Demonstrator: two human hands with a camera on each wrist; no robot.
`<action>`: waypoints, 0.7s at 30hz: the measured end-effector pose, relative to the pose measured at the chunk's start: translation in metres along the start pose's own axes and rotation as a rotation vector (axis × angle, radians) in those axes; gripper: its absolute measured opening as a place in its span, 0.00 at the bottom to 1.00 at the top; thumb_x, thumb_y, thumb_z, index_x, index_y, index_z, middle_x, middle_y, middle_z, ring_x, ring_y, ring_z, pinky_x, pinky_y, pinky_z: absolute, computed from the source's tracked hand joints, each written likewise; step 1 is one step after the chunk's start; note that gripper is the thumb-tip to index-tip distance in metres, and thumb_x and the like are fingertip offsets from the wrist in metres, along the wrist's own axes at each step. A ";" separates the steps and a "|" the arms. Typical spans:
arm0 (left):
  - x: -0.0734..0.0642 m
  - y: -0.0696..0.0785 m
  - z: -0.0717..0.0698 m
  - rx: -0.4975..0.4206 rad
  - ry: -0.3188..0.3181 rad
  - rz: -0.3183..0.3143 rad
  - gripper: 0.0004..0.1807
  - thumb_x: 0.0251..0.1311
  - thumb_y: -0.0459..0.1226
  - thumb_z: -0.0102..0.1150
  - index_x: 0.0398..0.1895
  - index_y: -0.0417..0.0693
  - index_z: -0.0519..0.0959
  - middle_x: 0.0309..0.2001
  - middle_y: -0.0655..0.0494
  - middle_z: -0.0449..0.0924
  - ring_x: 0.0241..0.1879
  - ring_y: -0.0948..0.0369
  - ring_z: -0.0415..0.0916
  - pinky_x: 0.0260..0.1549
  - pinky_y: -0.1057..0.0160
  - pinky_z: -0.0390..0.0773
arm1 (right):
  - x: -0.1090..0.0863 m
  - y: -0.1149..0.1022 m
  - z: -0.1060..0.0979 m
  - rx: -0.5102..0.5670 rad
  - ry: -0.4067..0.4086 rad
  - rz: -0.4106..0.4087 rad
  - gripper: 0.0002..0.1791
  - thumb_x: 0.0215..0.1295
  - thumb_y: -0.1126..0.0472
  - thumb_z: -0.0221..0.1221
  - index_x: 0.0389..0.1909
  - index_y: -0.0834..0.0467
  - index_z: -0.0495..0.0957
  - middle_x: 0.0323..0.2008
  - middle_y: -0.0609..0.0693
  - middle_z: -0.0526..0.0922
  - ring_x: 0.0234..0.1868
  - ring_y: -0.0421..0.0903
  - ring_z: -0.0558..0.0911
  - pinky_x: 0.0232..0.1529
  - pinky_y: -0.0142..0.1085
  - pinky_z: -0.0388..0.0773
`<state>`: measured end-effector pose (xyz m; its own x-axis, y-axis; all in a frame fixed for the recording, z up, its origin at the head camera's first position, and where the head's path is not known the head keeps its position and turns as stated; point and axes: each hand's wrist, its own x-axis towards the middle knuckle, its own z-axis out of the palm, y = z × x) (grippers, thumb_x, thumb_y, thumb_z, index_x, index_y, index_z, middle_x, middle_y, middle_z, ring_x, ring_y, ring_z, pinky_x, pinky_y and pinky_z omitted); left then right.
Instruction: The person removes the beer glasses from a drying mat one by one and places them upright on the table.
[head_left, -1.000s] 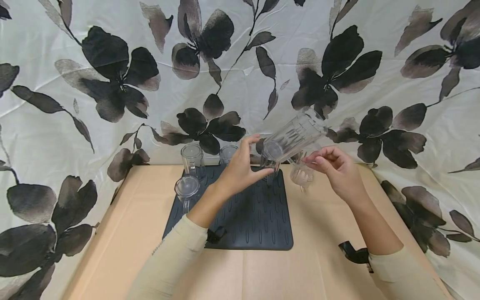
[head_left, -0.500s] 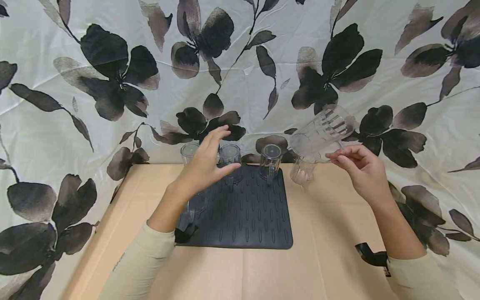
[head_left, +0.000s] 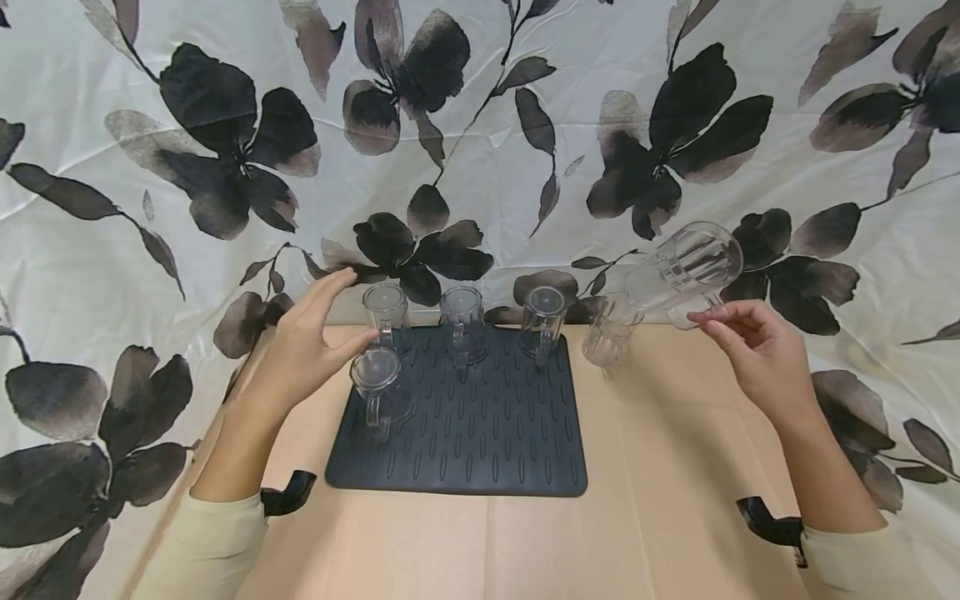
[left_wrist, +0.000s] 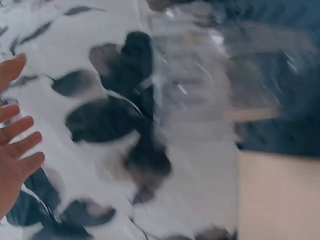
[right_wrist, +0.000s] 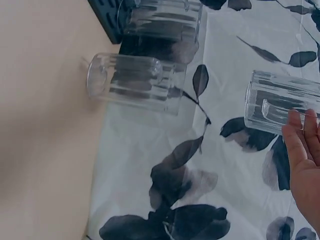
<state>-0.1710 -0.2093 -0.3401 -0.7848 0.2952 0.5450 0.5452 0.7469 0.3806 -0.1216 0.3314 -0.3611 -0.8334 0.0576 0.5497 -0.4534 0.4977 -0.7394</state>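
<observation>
My right hand pinches the handle of a clear glass mug, tilted in the air above the right back of the table. In the right wrist view the fingers meet that mug's handle. Below and left of it, another clear mug stands on the table beside the mat. My left hand, fingers spread and holding nothing, is at the left, nearest to the back-left mug and the front-left mug. Two more mugs, one centre-back and one back-right, stand on the dark ribbed mat.
A light wooden-toned table lies under the mat. Behind it hangs a white cloth with dark flowers, close to the table's back edge. Black wrist mounts stick out from both sleeves.
My left hand has let go of the tilted mug and moved left, past the mat. My right hand has carried the mug to the right, and more of its wide end shows.
</observation>
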 end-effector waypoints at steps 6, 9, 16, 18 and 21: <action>-0.036 -0.038 -0.006 0.045 0.056 -0.049 0.41 0.54 0.33 0.77 0.72 0.41 0.70 0.69 0.37 0.73 0.68 0.37 0.70 0.62 0.32 0.72 | -0.005 0.009 -0.011 -0.037 0.040 0.010 0.10 0.66 0.79 0.61 0.46 0.75 0.75 0.42 0.32 0.88 0.46 0.29 0.87 0.49 0.17 0.80; -0.056 -0.058 -0.003 0.043 0.052 -0.077 0.39 0.53 0.30 0.76 0.70 0.37 0.72 0.66 0.35 0.74 0.66 0.35 0.71 0.60 0.31 0.73 | -0.009 0.013 -0.013 -0.028 0.048 0.017 0.09 0.65 0.81 0.60 0.45 0.77 0.74 0.41 0.31 0.88 0.46 0.27 0.87 0.48 0.17 0.80; -0.090 -0.091 0.019 0.033 0.017 -0.125 0.35 0.55 0.31 0.75 0.66 0.33 0.74 0.63 0.30 0.76 0.63 0.32 0.72 0.60 0.32 0.71 | -0.016 0.024 -0.019 -0.059 0.049 0.025 0.08 0.65 0.81 0.61 0.42 0.76 0.75 0.41 0.28 0.87 0.46 0.24 0.86 0.47 0.15 0.79; -0.096 -0.095 0.026 0.037 0.000 -0.136 0.33 0.54 0.32 0.76 0.64 0.31 0.75 0.62 0.30 0.77 0.63 0.31 0.73 0.60 0.33 0.72 | -0.017 0.027 -0.020 -0.075 0.048 0.035 0.08 0.65 0.81 0.61 0.43 0.76 0.75 0.41 0.27 0.87 0.46 0.24 0.86 0.47 0.15 0.79; -0.105 -0.097 0.035 0.033 -0.064 -0.177 0.34 0.55 0.35 0.76 0.64 0.31 0.76 0.63 0.30 0.77 0.63 0.31 0.73 0.59 0.33 0.73 | -0.017 0.032 -0.021 -0.127 0.047 0.056 0.07 0.66 0.78 0.62 0.43 0.74 0.77 0.40 0.24 0.85 0.45 0.21 0.85 0.46 0.13 0.78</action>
<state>-0.1523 -0.2923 -0.4601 -0.8853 0.1939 0.4226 0.3879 0.8093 0.4411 -0.1155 0.3647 -0.3862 -0.8390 0.1276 0.5290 -0.3603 0.5983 -0.7157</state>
